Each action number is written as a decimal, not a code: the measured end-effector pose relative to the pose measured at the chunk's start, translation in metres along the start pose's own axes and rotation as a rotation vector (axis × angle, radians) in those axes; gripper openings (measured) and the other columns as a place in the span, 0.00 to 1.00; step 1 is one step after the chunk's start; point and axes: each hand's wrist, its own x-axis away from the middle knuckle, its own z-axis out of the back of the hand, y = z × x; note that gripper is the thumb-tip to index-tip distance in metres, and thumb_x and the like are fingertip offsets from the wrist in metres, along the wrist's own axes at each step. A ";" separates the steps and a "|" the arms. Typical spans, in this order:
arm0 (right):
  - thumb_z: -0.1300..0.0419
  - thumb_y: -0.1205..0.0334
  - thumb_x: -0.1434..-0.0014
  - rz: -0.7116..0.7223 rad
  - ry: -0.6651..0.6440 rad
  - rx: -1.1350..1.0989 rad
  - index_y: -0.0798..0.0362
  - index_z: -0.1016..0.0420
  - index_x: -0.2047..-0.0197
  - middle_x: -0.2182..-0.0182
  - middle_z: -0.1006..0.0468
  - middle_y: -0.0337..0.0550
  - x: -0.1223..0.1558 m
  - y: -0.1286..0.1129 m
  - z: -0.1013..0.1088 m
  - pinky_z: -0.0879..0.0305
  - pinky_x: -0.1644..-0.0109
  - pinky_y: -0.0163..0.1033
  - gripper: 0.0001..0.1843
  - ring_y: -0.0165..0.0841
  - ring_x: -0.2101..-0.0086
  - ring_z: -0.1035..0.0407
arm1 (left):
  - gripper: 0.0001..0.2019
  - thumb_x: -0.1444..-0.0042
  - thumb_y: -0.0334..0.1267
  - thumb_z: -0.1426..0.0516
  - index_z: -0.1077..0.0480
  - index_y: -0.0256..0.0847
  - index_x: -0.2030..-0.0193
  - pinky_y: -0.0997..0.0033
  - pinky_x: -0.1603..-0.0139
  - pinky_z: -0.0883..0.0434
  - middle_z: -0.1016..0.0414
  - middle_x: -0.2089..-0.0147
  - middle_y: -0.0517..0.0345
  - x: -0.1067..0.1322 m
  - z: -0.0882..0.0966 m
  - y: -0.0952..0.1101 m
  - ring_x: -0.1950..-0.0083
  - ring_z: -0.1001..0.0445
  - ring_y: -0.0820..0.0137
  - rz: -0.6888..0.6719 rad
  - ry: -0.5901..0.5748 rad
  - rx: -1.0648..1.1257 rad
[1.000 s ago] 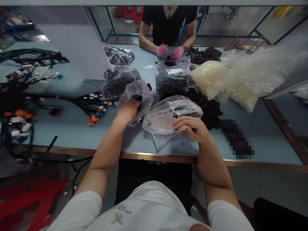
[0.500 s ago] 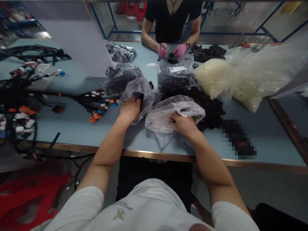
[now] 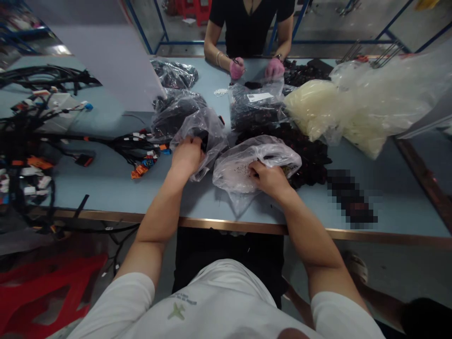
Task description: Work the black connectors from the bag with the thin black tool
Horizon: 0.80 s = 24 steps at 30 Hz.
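Clear plastic bags (image 3: 231,176) lie against both hands (image 3: 187,157), one at each.

**Workbench (image 3: 116,195) layout around the small-parts bag (image 3: 228,181)**

In the small-parts bag: small pieces (image 3: 242,170), with the right hand (image 3: 271,179) at its mouth. Just left of it: a second plastic bag (image 3: 216,134), left hand (image 3: 186,157) inside its opening. Farther left: wiring harness (image 3: 122,147). Behind and to the right: heap of loose parts (image 3: 312,155), then filled plastic bags (image 3: 310,110). Farther behind: co-worker's gloved hands (image 3: 237,68).
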 end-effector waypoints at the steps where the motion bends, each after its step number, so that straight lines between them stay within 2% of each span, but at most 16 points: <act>1: 0.44 0.63 0.34 0.025 0.029 -0.020 0.52 0.17 0.44 0.55 0.13 0.55 -0.001 0.002 -0.002 0.32 0.56 0.45 0.20 0.47 0.57 0.22 | 0.21 0.31 0.34 0.45 0.28 0.34 0.34 0.50 0.36 0.25 0.26 0.36 0.33 0.001 0.001 -0.002 0.36 0.22 0.46 0.010 0.079 0.050; 5: 0.42 0.67 0.38 0.162 0.118 -0.154 0.51 0.16 0.50 0.58 0.14 0.53 0.000 0.010 -0.006 0.30 0.53 0.45 0.17 0.45 0.58 0.23 | 0.23 0.31 0.36 0.44 0.30 0.41 0.31 0.51 0.29 0.29 0.27 0.34 0.39 0.014 0.004 -0.003 0.29 0.29 0.50 -0.014 0.449 0.292; 7: 0.42 0.67 0.38 0.217 0.151 -0.263 0.50 0.16 0.52 0.61 0.14 0.49 0.003 0.009 -0.001 0.30 0.55 0.43 0.15 0.42 0.62 0.24 | 0.23 0.32 0.40 0.42 0.30 0.45 0.31 0.52 0.31 0.27 0.27 0.35 0.42 0.025 0.003 0.003 0.30 0.27 0.51 -0.075 0.496 0.464; 9: 0.42 0.65 0.36 0.295 0.198 -0.423 0.49 0.17 0.54 0.63 0.14 0.45 0.006 0.005 0.009 0.30 0.57 0.41 0.13 0.37 0.65 0.24 | 0.23 0.32 0.46 0.41 0.28 0.48 0.32 0.54 0.39 0.22 0.27 0.36 0.45 0.037 -0.001 0.013 0.35 0.22 0.52 -0.155 0.416 0.709; 12: 0.40 0.64 0.36 0.394 0.290 -0.680 0.49 0.17 0.58 0.65 0.14 0.40 0.008 -0.009 0.030 0.30 0.61 0.37 0.09 0.32 0.68 0.24 | 0.25 0.36 0.54 0.37 0.27 0.49 0.35 0.58 0.52 0.17 0.26 0.39 0.47 0.046 -0.014 0.032 0.47 0.16 0.57 -0.323 0.170 1.162; 15: 0.38 0.65 0.37 0.388 0.385 -0.802 0.48 0.16 0.59 0.67 0.14 0.37 0.004 -0.023 0.046 0.31 0.63 0.36 0.08 0.30 0.70 0.26 | 0.25 0.39 0.51 0.33 0.26 0.47 0.38 0.61 0.53 0.17 0.21 0.48 0.51 0.044 -0.027 0.044 0.57 0.14 0.64 -0.417 -0.055 1.507; 18: 0.35 0.63 0.38 0.280 0.480 -0.875 0.47 0.16 0.60 0.67 0.14 0.37 -0.003 -0.029 0.044 0.28 0.62 0.38 0.05 0.31 0.70 0.25 | 0.23 0.43 0.45 0.28 0.25 0.45 0.43 0.65 0.53 0.17 0.20 0.50 0.54 0.039 -0.031 0.048 0.56 0.14 0.65 -0.388 -0.131 1.640; 21: 0.35 0.61 0.39 0.137 0.564 -0.957 0.47 0.17 0.62 0.66 0.14 0.39 -0.006 -0.026 0.026 0.25 0.59 0.40 0.04 0.34 0.66 0.22 | 0.24 0.47 0.43 0.26 0.25 0.44 0.45 0.66 0.55 0.16 0.19 0.47 0.53 0.038 -0.030 0.049 0.55 0.14 0.64 -0.319 -0.162 1.638; 24: 0.34 0.58 0.39 0.073 0.512 -1.031 0.48 0.18 0.62 0.66 0.13 0.40 -0.006 -0.021 0.010 0.23 0.56 0.43 0.05 0.36 0.64 0.19 | 0.25 0.49 0.43 0.25 0.25 0.42 0.46 0.65 0.55 0.16 0.18 0.51 0.53 0.039 -0.029 0.050 0.57 0.14 0.64 -0.267 -0.219 1.603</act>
